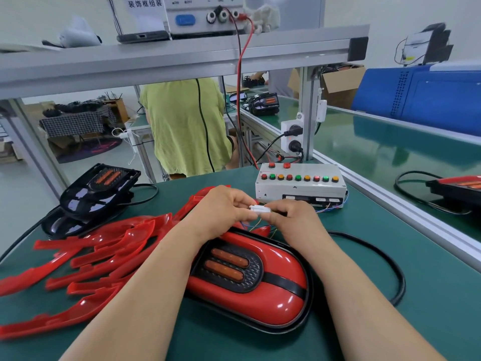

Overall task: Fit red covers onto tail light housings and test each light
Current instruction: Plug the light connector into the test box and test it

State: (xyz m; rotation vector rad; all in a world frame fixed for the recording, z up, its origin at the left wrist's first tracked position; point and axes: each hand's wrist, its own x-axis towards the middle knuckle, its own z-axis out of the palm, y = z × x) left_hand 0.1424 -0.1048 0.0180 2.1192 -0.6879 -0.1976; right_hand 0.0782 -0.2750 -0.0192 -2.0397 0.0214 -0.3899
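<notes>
Both hands, left (224, 210) and right (287, 214), pinch a white connector (258, 209) above the red-covered light (250, 278), near the test box (300, 185).

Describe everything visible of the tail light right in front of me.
The tail light lies flat, face up, on the green mat. A glossy red cover sits in a black housing rim, crossed by a black band. A dark oval holds two orange strips. Thin wires at its far end lead toward the white connector pinched by the left hand and right hand.
</notes>
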